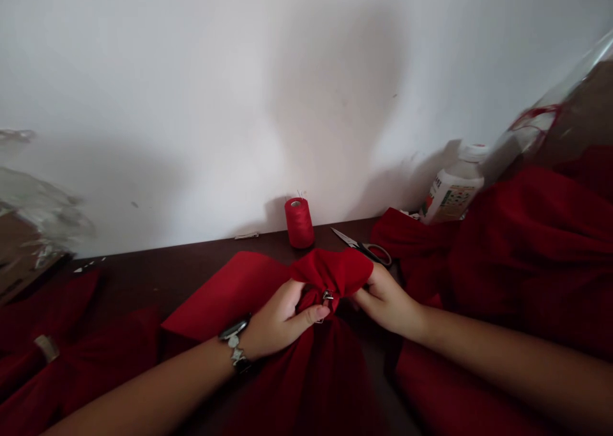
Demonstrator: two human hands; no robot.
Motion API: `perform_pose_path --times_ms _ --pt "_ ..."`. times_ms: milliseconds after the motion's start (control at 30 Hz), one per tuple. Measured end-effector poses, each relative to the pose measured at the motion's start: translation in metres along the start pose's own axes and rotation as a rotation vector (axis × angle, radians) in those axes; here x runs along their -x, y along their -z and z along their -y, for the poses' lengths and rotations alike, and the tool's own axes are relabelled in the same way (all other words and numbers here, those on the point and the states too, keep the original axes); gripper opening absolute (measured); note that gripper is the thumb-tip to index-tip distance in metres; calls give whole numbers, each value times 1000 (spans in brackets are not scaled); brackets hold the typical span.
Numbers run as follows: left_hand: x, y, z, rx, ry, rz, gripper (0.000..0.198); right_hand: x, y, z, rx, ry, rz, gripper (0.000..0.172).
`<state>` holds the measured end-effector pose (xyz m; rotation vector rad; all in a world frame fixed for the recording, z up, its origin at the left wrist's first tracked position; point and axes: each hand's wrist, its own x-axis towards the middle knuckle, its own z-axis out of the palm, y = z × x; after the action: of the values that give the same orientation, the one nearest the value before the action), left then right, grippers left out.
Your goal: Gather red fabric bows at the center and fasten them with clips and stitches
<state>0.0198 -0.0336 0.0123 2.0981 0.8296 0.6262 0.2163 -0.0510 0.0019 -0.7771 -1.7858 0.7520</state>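
A white wall rose behind a dark table, with soft shadows falling across the plaster. Your head camera looked down over the table. A spool of red thread stood upright near the wall, and to its right lay a pair of scissors, blades pointing toward the spool and handles just beyond your right hand. Farther right, a white plastic bottle stood behind a heap of red fabric, with a clear plastic bag above it. At the far left, more red fabric lay with a pale band around it, near a plastic-wrapped cardboard box.

The length of red cloth lay directly in front of you. Your left hand, wearing a metal-link watch, curled around its gathered neck, with the forefinger stretched across and its tip just beside a small metal clip. Your right hand was closed in a pinch on the cloth's flared right side. The neck sat between your hands, its flared end spreading crosswise above them, while the long fall of cloth ran down toward you. Your left hand was the nearer to the clip.
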Motion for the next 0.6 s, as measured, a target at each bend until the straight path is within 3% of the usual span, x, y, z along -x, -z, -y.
perform_pose_path --times_ms 133,467,600 --pt "2 -1 4 -25 13 -57 33 -1 -2 -6 -213 -227 40 9" --pt "-2 -1 0 -7 63 -68 30 -3 -3 -11 -270 -281 6 7" --pt "-1 2 2 57 97 -77 36 -3 -5 -11 -351 -321 1 15"
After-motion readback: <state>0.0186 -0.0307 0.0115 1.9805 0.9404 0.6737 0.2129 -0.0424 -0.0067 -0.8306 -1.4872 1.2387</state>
